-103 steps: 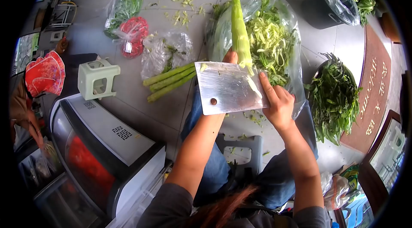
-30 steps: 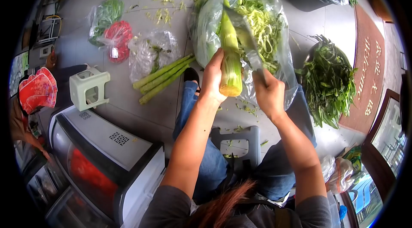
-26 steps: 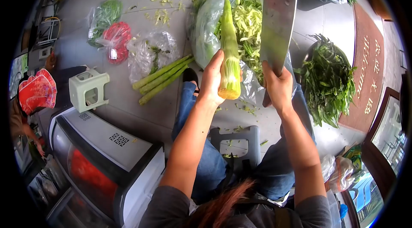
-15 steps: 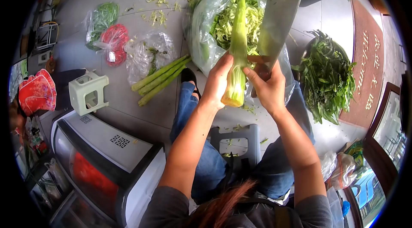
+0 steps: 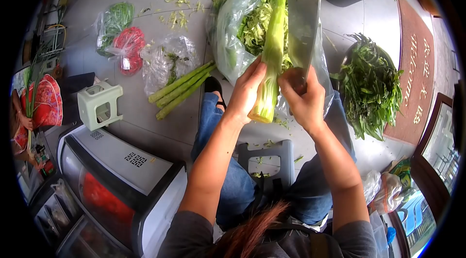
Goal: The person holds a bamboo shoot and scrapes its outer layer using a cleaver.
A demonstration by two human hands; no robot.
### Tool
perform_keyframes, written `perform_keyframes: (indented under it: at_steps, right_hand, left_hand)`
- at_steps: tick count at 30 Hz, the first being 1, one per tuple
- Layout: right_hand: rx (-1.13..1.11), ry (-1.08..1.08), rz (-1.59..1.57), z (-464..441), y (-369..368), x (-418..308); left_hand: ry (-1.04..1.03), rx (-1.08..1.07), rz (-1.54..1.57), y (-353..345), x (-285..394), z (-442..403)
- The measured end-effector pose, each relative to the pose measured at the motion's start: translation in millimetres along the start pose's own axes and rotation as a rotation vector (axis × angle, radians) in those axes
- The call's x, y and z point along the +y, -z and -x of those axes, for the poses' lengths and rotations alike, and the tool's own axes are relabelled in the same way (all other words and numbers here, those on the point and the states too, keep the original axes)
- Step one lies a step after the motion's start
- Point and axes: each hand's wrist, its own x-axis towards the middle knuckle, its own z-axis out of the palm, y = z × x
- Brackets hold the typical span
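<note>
My left hand (image 5: 246,94) is wrapped round the lower part of a peeled, pale green celtuce stem (image 5: 274,39), whose cut base points toward me. In my right hand (image 5: 307,97) is the handle of a broad cleaver (image 5: 305,10). Its blade stands nearly upright just right of the stem, pointing away from me. Below and beyond both hands, a clear plastic bag (image 5: 227,27) lies open with pale green peelings (image 5: 253,32) inside. My right fingers partly hide the cleaver's handle.
Three celtuce stems (image 5: 180,88) lie on the floor at left, near bagged vegetables (image 5: 130,50). A leafy green heap (image 5: 371,88) is at right. A grey stool (image 5: 286,161) stands between my legs, a pale green stool (image 5: 100,105) by the display fridge (image 5: 121,161). Another person's hand (image 5: 25,122) shows far left.
The celtuce stem's top has tilted right. The cleaver has swung left and more upright, and my right thumb has drawn in. At far left, the other person now holds long green stalks.
</note>
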Motion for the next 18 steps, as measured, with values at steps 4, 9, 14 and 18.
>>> perform_keyframes:
  at_steps: [4, 9, 14, 18]
  right_hand:
    - [0.078, -0.02, -0.049, -7, 4, 4]
    - [0.253, -0.032, 0.125, -25, 25, 14]
    - [0.333, -0.123, 0.18, -34, 39, 23]
    - [0.256, -0.183, 0.227, -28, 29, 24]
  left_hand:
    - [0.071, -0.002, -0.027, 0, 5, 4]
    - [0.236, -0.154, 0.2, 8, 22, 8]
    - [0.135, -0.208, 0.384, 11, 37, 14]
    - [0.053, -0.123, 0.4, 5, 39, 10]
